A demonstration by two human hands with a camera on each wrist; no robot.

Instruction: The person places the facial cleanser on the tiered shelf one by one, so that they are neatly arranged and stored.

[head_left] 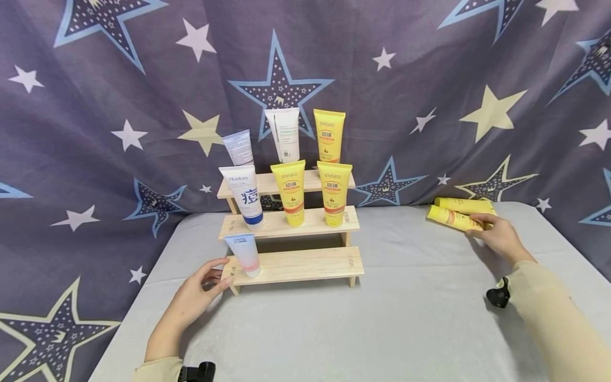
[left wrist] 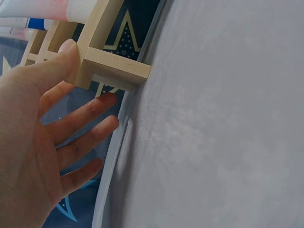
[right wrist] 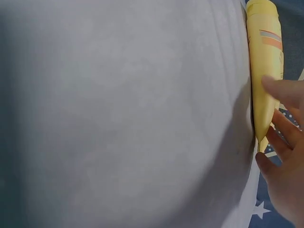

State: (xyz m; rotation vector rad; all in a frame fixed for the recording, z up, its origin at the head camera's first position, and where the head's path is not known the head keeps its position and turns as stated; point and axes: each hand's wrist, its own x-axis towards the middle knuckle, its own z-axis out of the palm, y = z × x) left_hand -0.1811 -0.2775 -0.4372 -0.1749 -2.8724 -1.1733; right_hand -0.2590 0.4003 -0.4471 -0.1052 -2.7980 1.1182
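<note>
At the lower tier of a wooden display stand (head_left: 305,265), my left hand (head_left: 198,289) touches the left end. Its thumb lies against the wood and the other fingers spread loosely in the left wrist view. A small pale blue and pink tube (head_left: 244,255) stands on that tier beside it. Far to the right, my right hand (head_left: 501,236) grips the tail end of a lying yellow tube (head_left: 451,216), thumb on the near side and fingers beyond. A second yellow tube (head_left: 463,203) lies just behind, partly covered by the first.
On the middle tier stand a white and blue tube (head_left: 244,193) and two yellow tubes, one a yellow ENSEO tube (head_left: 291,193). The top tier bears a greyish tube (head_left: 238,147), a white tube (head_left: 286,135) and another yellow tube (head_left: 329,132). A star-patterned curtain (head_left: 406,127) hangs behind the grey tabletop (head_left: 382,318).
</note>
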